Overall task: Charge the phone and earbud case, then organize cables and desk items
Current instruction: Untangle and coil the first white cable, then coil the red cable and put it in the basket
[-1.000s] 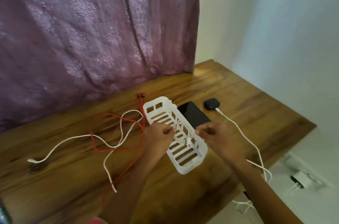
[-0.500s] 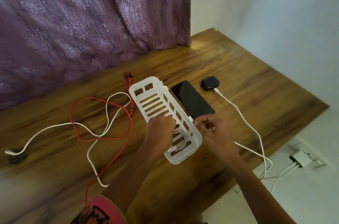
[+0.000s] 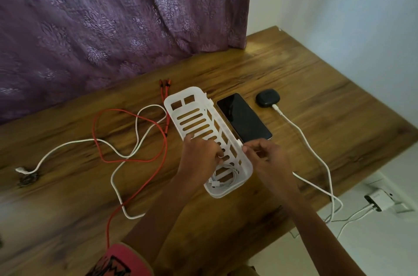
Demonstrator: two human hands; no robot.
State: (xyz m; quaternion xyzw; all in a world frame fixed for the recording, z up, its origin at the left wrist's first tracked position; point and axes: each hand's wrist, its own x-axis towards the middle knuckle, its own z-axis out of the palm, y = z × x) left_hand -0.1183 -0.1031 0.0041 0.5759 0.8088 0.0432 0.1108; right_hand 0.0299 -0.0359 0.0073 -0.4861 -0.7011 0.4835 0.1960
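Observation:
A white slotted basket (image 3: 192, 103) lies lengthwise on the wooden desk (image 3: 316, 85). A coiled white cable (image 3: 226, 177) rests in its near end. My left hand (image 3: 200, 158) reaches into the basket, its curled fingertips on a strand of that coil. My right hand (image 3: 269, 159) pinches at the basket's right rim, beside the near end of the black phone (image 3: 244, 117). The dark earbud case (image 3: 268, 97) sits right of the phone with a white charging cable (image 3: 300, 137) plugged in.
A loose red cable (image 3: 133, 117) and a loose white cable (image 3: 90, 141) sprawl tangled to the left of the basket. A white charger (image 3: 380, 202) sits in a wall socket below the desk's right edge. A purple curtain (image 3: 113, 27) hangs behind.
Both hands held the coiled white cable above the basket; it now lies in the basket's near end. My right hand has moved to the basket's rim. The view has shifted.

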